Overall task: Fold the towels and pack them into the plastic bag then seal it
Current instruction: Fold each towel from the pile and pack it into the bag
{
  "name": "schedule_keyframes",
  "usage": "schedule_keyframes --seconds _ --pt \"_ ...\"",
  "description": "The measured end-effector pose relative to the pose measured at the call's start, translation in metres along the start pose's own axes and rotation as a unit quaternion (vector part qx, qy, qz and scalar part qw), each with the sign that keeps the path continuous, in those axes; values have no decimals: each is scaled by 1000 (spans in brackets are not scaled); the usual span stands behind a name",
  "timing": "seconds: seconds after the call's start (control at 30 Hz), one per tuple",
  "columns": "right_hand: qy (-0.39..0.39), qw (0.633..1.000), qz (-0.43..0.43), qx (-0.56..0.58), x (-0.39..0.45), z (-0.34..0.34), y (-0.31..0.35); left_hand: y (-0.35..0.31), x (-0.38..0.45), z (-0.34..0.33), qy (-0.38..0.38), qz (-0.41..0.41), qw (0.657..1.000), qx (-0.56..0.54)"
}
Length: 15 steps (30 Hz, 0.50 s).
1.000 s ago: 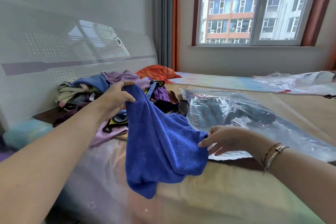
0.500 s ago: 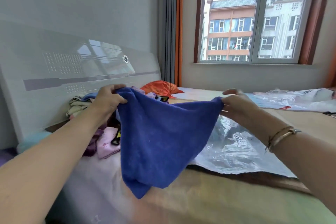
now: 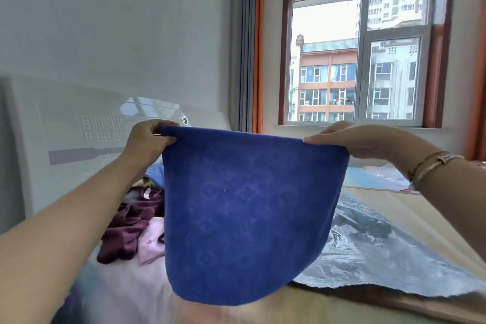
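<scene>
Raised and spread since before: my left hand (image 3: 147, 139) and right hand (image 3: 339, 137) pinch blue towel (image 3: 247, 208) top corners, hanging above bed's near edge (image 3: 263, 310). Folding step; next, halve it, pack plastic bag (image 3: 368, 252).

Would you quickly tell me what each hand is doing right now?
Left hand: pinches one top corner of the blue towel.
Right hand: pinches its other top corner.
</scene>
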State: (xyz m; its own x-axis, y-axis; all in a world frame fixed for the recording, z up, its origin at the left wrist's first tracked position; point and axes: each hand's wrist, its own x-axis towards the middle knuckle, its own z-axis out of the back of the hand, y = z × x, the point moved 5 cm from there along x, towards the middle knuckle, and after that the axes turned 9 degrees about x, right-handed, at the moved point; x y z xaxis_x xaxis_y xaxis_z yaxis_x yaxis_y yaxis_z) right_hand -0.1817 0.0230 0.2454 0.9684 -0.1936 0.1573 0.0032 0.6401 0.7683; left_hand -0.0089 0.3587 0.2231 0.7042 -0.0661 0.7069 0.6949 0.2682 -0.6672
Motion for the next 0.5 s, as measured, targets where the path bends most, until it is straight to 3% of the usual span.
schedule_keyframes --seconds 0.07,0.13,0.3,0.5 --pt "79 996 -16 -49 -4 -5 -5 4 -1 -6 15 -4 999 44" --pt "102 990 -25 -96 -1 -10 -13 13 -1 -15 27 -2 994 103" --pt "38 965 -61 -252 43 -12 -49 43 12 -43 49 -40 963 261" --pt "-40 980 -121 -155 109 1 -86 93 54 -75 114 -54 904 409"
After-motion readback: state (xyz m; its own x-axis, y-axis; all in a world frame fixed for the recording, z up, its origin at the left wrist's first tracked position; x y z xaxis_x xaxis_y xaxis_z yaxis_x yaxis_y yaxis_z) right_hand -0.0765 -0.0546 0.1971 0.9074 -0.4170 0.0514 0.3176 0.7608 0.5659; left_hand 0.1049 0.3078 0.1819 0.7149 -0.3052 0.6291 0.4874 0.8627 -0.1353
